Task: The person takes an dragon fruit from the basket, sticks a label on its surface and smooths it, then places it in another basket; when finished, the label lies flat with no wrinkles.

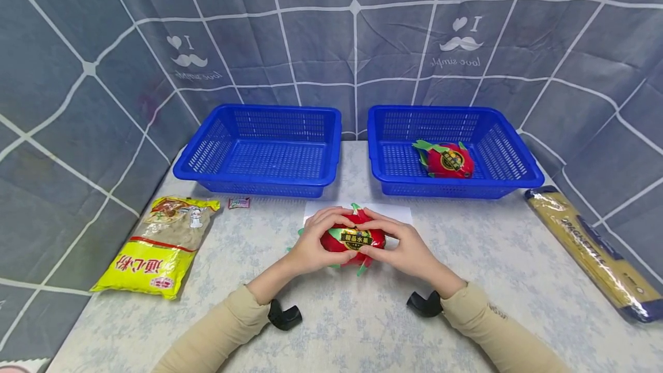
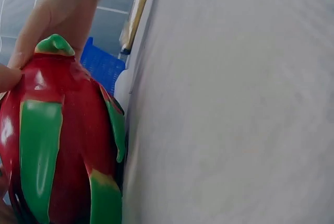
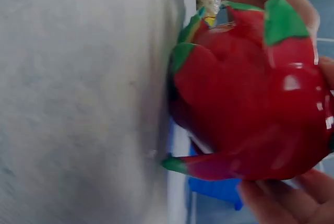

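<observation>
A glossy red dragon fruit with green-tipped scales and a black-and-gold label lies at the middle of the table. My left hand grips its left side, thumb near the front and fingers over the top. From the other side my right hand holds it the same way. In the left wrist view the dragon fruit shows broad green scales. The right wrist view shows the dragon fruit close up, with fingers against its side. Parts of the fruit are hidden behind both hands.
A white sheet lies partly beneath the hands. Behind stand two blue baskets: the left basket, and the right basket holding another dragon fruit. A pasta bag and small candy packet lie left, a spaghetti pack right.
</observation>
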{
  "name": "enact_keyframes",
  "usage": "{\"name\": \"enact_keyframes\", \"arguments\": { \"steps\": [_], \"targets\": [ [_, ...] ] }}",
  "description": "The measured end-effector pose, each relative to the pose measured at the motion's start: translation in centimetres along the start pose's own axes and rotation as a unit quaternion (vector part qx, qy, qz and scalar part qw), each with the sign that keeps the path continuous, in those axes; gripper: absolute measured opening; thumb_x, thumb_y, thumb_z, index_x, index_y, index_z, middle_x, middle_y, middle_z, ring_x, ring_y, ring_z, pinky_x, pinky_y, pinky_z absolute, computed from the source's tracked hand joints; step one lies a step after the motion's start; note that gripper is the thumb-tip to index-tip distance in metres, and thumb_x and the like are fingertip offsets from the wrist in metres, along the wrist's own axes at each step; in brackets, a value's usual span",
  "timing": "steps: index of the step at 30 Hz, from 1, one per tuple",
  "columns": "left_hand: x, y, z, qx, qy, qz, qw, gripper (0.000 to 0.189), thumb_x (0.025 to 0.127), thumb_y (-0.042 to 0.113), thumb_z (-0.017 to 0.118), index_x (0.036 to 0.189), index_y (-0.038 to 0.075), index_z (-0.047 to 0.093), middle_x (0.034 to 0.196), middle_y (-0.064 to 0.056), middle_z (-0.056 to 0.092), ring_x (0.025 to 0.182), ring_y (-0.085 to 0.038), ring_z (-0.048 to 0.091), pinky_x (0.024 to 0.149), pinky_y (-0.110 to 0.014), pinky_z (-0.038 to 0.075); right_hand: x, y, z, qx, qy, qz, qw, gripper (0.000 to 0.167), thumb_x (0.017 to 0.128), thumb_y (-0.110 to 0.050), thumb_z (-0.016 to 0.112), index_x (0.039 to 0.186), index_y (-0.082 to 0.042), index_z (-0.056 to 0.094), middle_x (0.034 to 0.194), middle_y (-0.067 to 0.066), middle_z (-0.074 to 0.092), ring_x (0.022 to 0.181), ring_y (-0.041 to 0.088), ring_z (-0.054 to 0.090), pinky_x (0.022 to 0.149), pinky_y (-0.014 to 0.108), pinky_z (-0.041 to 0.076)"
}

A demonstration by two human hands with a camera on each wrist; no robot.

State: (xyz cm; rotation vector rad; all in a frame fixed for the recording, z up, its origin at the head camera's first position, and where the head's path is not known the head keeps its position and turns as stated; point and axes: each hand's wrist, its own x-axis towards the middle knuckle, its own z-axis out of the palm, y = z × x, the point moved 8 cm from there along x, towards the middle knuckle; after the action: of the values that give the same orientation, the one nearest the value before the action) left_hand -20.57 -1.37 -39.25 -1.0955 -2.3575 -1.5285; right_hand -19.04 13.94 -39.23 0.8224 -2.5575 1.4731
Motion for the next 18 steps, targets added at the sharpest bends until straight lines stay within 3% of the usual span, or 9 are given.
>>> {"name": "enact_keyframes", "arguments": {
  "steps": [5, 9, 13, 18],
  "targets": [
    [0.1, 1.1, -0.3, 0.003, 0.0, -0.012, 0.9999, 0.048, 0.067, 0.015, 0.085, 0.109, 0.012, 0.062, 0.129, -0.011, 0.053, 0.127, -0.029, 0.04, 0.102, -0.058, 0.02, 0.0, -0.1, 0.2, 0.007, -0.016, 0.022, 0.9996, 0.05, 0.076, -0.035, 0.078, 0.122, -0.025, 0.061, 0.145, 0.004, 0.04, 0.125, 0.024, 0.046, 0.082, 0.027, 0.052],
    [0.4, 3.1, -0.8, -0.008, -0.02, -0.03, 0.9993, 0.049, 0.069, 0.008, 0.082, 0.112, 0.004, 0.059, 0.13, -0.019, 0.051, 0.126, -0.034, 0.04, 0.102, -0.058, 0.023, 0.0, 0.2, 0.0, 0.034, -0.021, 0.04, 0.9984, 0.047, 0.077, -0.031, 0.077, 0.121, -0.021, 0.062, 0.145, 0.012, 0.039, 0.127, 0.028, 0.044, 0.08, 0.025, 0.052],
    [0.5, 3.0, -1.0, -0.066, -0.048, -0.047, 0.9956, 0.051, 0.071, 0.0, 0.079, 0.116, -0.003, 0.055, 0.133, -0.024, 0.046, 0.127, -0.037, 0.04, 0.102, -0.056, 0.03, 0.1, 0.5, -0.9, 0.064, -0.034, 0.058, 0.9957, 0.046, 0.075, -0.022, 0.08, 0.118, -0.014, 0.065, 0.137, 0.015, 0.049, 0.119, 0.029, 0.051, 0.081, 0.028, 0.052],
    [0.6, 0.9, -1.3, -0.091, -0.061, -0.052, 0.9926, 0.036, 0.077, -0.002, 0.074, 0.11, -0.002, 0.06, 0.129, -0.017, 0.053, 0.124, -0.031, 0.045, 0.101, -0.053, 0.034, -0.3, 1.0, -3.5, 0.091, -0.087, 0.081, 0.9887, 0.046, 0.074, -0.014, 0.08, 0.117, -0.006, 0.066, 0.131, 0.016, 0.053, 0.107, 0.022, 0.058, 0.076, 0.029, 0.052]
  ]
}}
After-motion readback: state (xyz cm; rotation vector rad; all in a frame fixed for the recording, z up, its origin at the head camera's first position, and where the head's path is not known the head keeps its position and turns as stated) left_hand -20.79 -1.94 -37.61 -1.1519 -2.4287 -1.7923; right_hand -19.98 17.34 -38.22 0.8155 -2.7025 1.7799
